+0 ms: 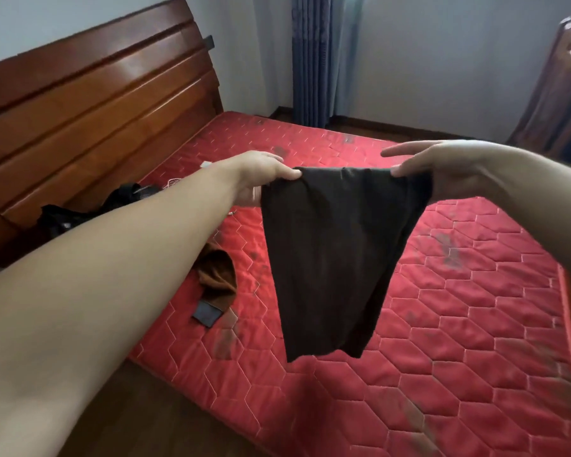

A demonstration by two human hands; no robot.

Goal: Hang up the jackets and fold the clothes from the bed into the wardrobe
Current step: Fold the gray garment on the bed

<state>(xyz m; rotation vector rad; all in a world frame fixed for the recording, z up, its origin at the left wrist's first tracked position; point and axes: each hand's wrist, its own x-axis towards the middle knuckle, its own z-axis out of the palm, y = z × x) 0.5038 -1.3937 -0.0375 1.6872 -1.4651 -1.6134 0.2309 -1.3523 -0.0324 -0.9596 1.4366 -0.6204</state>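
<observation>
I hold a dark brown garment [335, 258] stretched out in the air above the red quilted mattress [459, 308]. My left hand [261, 174] pinches its upper left corner and my right hand [442, 166] pinches its upper right corner, index finger extended. The cloth hangs down and narrows toward its lower edge. A crumpled lighter brown garment [216, 278] with a grey tab lies on the mattress below my left forearm. Black clothes [76, 214] lie in a heap near the headboard, partly hidden by my arm.
A tall wooden headboard [96, 103] stands at the left. Blue curtains [314, 61] hang at the far wall. Dark wooden furniture [561, 94] stands at the right edge. A small white object with a cable [206, 164] lies near the headboard. Wooden floor shows at the bottom left.
</observation>
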